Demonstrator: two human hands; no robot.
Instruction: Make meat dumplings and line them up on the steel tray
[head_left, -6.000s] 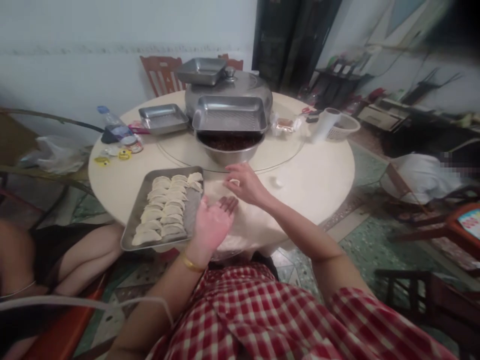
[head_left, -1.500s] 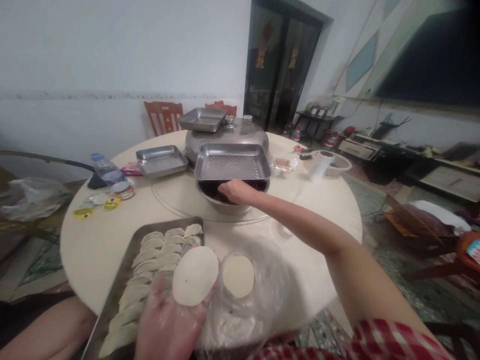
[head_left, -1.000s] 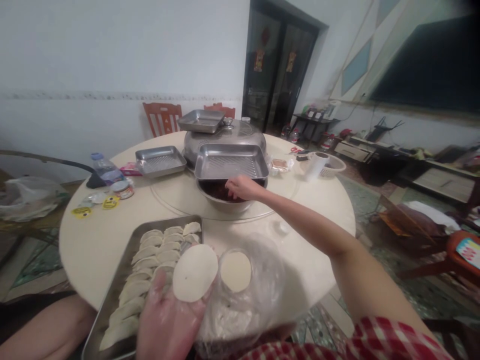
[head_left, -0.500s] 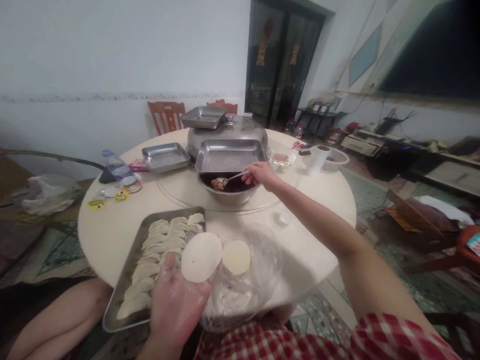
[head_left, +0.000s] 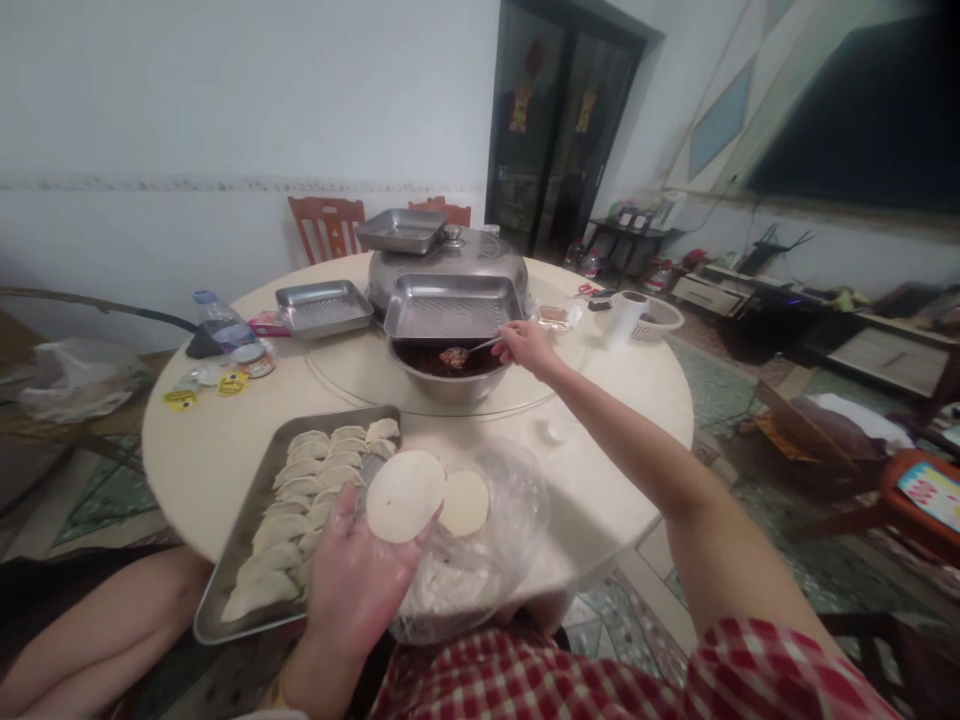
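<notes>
A round dumpling wrapper (head_left: 406, 496) rests across the fingers of my left hand (head_left: 358, 580), which holds it up over the near side of the table. My right hand (head_left: 526, 350) is closed around the handle of a spoon (head_left: 482, 346). Reddish-brown filling (head_left: 454, 357) heaps on the spoon's bowl, inside the metal mixing bowl (head_left: 448, 389). Beside my left hand, a metal tray (head_left: 226, 632) carries rows of folded dumplings (head_left: 279, 528), partly hidden by that hand. Another wrapper (head_left: 464, 503) lies on a clear plastic bag (head_left: 510, 500).
A metal tray (head_left: 454, 305) leans behind the mixing bowl, against a large lidded pan (head_left: 487, 262). Another tray (head_left: 324, 308) lies to the left, near a bottle (head_left: 223, 325) and a jar (head_left: 253, 361). A paper roll (head_left: 628, 318) and basket (head_left: 664, 318) stand right. Someone's bare leg (head_left: 112, 620) is at lower left.
The spoon with filling has shifted slightly right within the mixing bowl and sits lower. My left hand still supports the wrapper. The whole view has moved a little.
</notes>
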